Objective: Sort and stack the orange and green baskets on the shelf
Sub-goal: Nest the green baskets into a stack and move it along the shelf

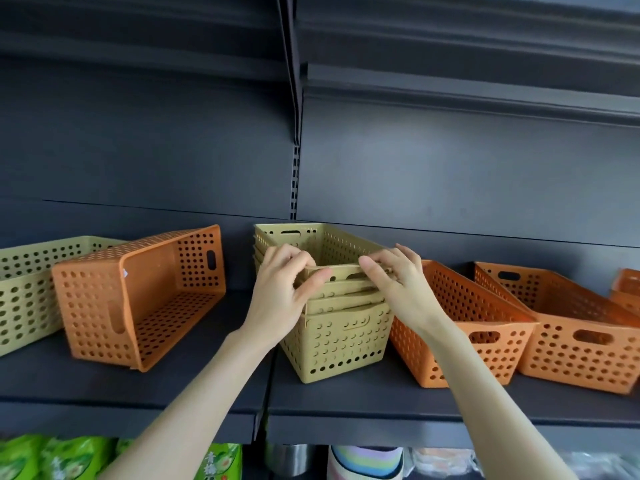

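A stack of several nested green baskets (343,344) stands in the middle of the dark shelf (346,407). My left hand (280,289) grips the near rim of the top basket at its left corner. My right hand (394,278) grips the same rim at its right corner. To the left an orange basket (138,299) lies tipped on its side with its opening facing right. Behind it at the far left stands another green basket (24,289). Right of the stack stand two upright orange baskets (460,327) (568,337).
A further orange basket (628,285) shows at the right edge. The shelf's back panel (450,174) rises behind the baskets, with an upper shelf overhead. Green packets (41,459) and other goods fill the shelf below.
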Available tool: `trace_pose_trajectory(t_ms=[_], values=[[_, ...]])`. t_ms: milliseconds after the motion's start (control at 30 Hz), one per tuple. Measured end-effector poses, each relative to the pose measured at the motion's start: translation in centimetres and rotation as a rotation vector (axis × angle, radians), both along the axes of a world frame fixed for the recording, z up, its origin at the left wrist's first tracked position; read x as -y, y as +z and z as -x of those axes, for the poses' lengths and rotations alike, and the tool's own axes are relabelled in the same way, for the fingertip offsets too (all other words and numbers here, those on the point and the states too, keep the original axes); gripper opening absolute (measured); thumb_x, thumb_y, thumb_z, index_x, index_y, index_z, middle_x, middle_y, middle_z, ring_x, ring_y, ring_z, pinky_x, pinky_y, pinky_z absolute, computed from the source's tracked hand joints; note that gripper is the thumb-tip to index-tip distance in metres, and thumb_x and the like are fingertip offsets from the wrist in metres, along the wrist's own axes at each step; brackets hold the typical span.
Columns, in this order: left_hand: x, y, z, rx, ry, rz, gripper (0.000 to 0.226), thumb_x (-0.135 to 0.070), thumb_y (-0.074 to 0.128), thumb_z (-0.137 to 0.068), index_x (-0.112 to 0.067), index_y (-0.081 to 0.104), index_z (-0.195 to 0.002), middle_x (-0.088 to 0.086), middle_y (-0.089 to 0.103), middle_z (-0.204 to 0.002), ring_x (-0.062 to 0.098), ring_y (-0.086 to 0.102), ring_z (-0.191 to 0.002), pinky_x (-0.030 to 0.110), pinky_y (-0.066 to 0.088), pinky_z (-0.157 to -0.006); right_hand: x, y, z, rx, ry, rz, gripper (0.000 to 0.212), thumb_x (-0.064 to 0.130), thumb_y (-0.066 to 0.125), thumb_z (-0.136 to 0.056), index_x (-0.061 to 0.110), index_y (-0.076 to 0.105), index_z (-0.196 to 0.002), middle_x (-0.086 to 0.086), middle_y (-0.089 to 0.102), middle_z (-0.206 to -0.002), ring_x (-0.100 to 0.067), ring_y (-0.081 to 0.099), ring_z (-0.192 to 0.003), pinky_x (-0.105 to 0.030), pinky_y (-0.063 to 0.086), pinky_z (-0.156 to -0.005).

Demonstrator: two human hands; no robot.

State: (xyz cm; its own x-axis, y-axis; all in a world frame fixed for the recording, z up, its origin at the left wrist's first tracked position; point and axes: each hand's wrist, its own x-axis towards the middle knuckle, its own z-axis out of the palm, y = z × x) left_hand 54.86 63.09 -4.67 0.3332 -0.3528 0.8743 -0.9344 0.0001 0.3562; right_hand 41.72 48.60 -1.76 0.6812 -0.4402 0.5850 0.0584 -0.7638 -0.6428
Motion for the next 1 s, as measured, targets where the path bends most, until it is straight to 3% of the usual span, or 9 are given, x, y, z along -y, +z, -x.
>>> trace_pose_trajectory(t_ms=[200, 367, 467, 600, 667, 733, 800, 933, 1000], values=[[0.0, 0.3, -0.2, 0.144, 0.104, 0.016, 0.046, -0.052, 0.048, -0.087, -0.011, 0.051, -0.068, -0.003, 0.046, -0.075, 0.016, 0.041, -0.082, 0.03, 0.035, -0.073, -0.1, -0.4, -0.9, -0.005, 0.033, -0.037, 0.023, 0.038, 0.045, -0.095, 0.022, 0.06, -0.089, 0.003, 0.057, -0.117, -0.012, 0.01, -0.135, -0.028, 0.01, -0.106], [0.2, 0.7, -0.6, 0.23, 0.222, -0.008, 0.044, -0.052, 0.048, -0.086, -0.016, 0.04, -0.062, -0.002, 0.046, -0.069, 0.02, 0.044, -0.078, 0.033, 0.031, -0.071, 0.6, -0.8, -1.9, -0.041, 0.006, 0.1, 0.024, 0.036, 0.033, -0.099, 0.03, 0.054, -0.088, 0.004, 0.053, -0.112, -0.017, 0.023, -0.134, -0.024, -0.002, -0.111], [0.0, 0.5, -0.5, 0.241, 0.252, -0.037, 0.041, -0.048, 0.047, -0.089, -0.013, 0.045, -0.067, 0.001, 0.049, -0.072, 0.023, 0.046, -0.077, 0.032, 0.031, -0.071, 0.5, -0.7, -1.6, -0.076, -0.034, 0.137, 0.026, 0.044, 0.029, -0.098, 0.034, 0.053, -0.097, 0.007, 0.05, -0.12, -0.02, 0.016, -0.139, -0.024, 0.0, -0.111], [-0.4, 0.1, 0.6, 0.223, 0.237, -0.091, 0.035, -0.04, 0.044, -0.093, -0.009, 0.056, -0.08, 0.002, 0.058, -0.082, 0.022, 0.05, -0.083, 0.031, 0.037, -0.079, 0.2, 0.0, -0.6, -0.19, -0.098, 0.172, 0.046, 0.049, 0.029, -0.097, 0.025, 0.05, -0.13, 0.003, 0.039, -0.146, -0.015, 0.003, -0.146, -0.037, 0.01, -0.114], [-0.6, 0.5, 1.5, 0.238, 0.191, -0.099, 0.027, -0.031, 0.047, -0.093, -0.009, 0.059, -0.087, 0.002, 0.061, -0.087, 0.02, 0.053, -0.086, 0.039, 0.042, -0.089, 0.0, 0.4, 0.6, -0.188, -0.155, 0.214, 0.052, 0.051, 0.034, -0.095, 0.023, 0.043, -0.138, 0.001, 0.036, -0.151, -0.016, 0.014, -0.145, -0.042, 0.022, -0.112], [-0.5, 0.9, 2.4, 0.273, 0.18, -0.105, 0.013, -0.017, 0.056, -0.09, -0.006, 0.063, -0.094, 0.006, 0.063, -0.095, 0.024, 0.058, -0.091, 0.046, 0.045, -0.093, 0.1, 0.5, 2.3, -0.13, -0.183, 0.233, 0.049, 0.047, 0.043, -0.094, 0.022, 0.046, -0.136, -0.001, 0.049, -0.142, -0.019, 0.039, -0.135, -0.041, 0.036, -0.106], [0.0, 1.0, 3.4, 0.318, 0.211, -0.135, 0.016, -0.008, 0.063, -0.084, -0.006, 0.065, -0.099, 0.008, 0.063, -0.102, 0.027, 0.06, -0.098, 0.051, 0.04, -0.1, 0.6, 0.3, 4.3, -0.087, -0.191, 0.218, 0.042, 0.04, 0.051, -0.092, 0.02, 0.053, -0.129, -0.002, 0.06, -0.13, -0.019, 0.053, -0.121, -0.037, 0.045, -0.098], [1.8, 0.7, 6.7, 0.366, 0.194, -0.179, 0.011, -0.013, 0.065, -0.082, -0.008, 0.069, -0.091, 0.006, 0.064, -0.097, 0.023, 0.059, -0.1, 0.045, 0.02, -0.112, 2.7, 0.1, 8.4, -0.068, -0.3, 0.276, 0.028, 0.029, 0.057, -0.091, 0.014, 0.064, -0.114, -0.001, 0.066, -0.113, -0.015, 0.061, -0.1, -0.024, 0.045, -0.08], [3.2, 0.4, 8.5, 0.331, 0.147, -0.196, 0.01, -0.015, 0.065, -0.083, -0.009, 0.069, -0.089, 0.004, 0.064, -0.095, 0.021, 0.057, -0.099, 0.046, 0.025, -0.111, 4.1, -0.1, 10.6, -0.049, -0.331, 0.249, 0.024, 0.024, 0.057, -0.091, 0.013, 0.065, -0.111, -0.002, 0.066, -0.109, -0.017, 0.062, -0.093, -0.021, 0.046, -0.075]])
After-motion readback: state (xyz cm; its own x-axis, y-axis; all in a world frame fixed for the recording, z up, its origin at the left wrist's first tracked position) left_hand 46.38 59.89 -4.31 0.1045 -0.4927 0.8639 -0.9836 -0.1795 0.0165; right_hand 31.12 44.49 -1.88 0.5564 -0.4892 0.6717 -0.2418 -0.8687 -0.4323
